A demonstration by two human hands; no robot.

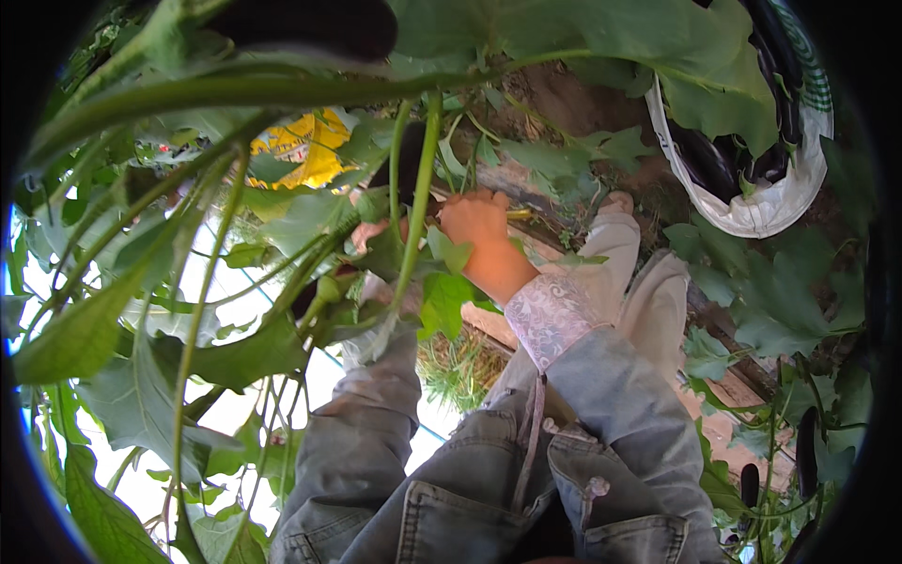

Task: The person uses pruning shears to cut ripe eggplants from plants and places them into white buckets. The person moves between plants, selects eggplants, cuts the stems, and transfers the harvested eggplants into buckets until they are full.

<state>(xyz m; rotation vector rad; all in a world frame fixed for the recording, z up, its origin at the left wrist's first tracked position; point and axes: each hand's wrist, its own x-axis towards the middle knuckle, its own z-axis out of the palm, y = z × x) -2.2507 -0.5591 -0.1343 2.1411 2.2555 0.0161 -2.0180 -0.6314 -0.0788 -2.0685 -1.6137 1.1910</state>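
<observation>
My right hand (pixel 477 220) is closed in a fist among the eggplant stems. A short yellow end (pixel 520 213), apparently the handle of a tool, sticks out of it; the rest of the tool is hidden. Just left of the fist hangs a dark purple eggplant (pixel 409 166), partly behind a green stem (pixel 425 162). My left hand (pixel 370 231) shows only in patches behind the leaves, close under that eggplant's green calyx (pixel 372 204). Leaves cover its fingers, so its grip is unclear. Another dark eggplant (pixel 304 299) hangs lower left of it.
A white sack (pixel 757 218) holding several eggplants (pixel 712 166) stands at upper right. Thick stems (pixel 282 88) and a large eggplant (pixel 317 28) hang close to the camera. Yellow plastic (pixel 320 151) shows behind leaves. More eggplants (pixel 807 451) hang at lower right.
</observation>
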